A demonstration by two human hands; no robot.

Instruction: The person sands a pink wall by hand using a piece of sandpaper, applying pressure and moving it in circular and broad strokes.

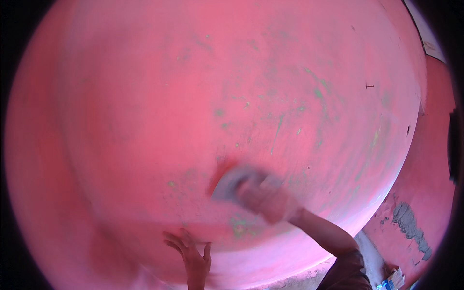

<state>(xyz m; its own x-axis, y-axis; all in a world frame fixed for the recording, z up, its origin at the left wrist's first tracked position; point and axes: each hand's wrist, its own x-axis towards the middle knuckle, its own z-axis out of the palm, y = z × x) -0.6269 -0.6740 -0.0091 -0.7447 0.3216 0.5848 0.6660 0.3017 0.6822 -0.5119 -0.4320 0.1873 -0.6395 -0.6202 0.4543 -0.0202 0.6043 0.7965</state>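
Observation:
Before me is a pink painted wall (pixel 152 119), with green patches showing through its worn paint. My right hand (pixel 266 197) is closed around a grey, flat-edged tool (pixel 225 186), held against or very close to the wall. Both are blurred, and I cannot tell whether the tool is a scraper or a pad. A darker red shadow lies along the tool's left edge. Lower down, my left hand (pixel 194 253) has its fingers spread near the wall; whether the fingertips touch it is unclear.
A nail (pixel 369 86) sticks out of the wall at upper right. Past the wall's corner, another pink wall bears a rough grey patch (pixel 411 230). A small box (pixel 394 280) sits at the bottom right. Something dark (pixel 452 146) stands at the right rim.

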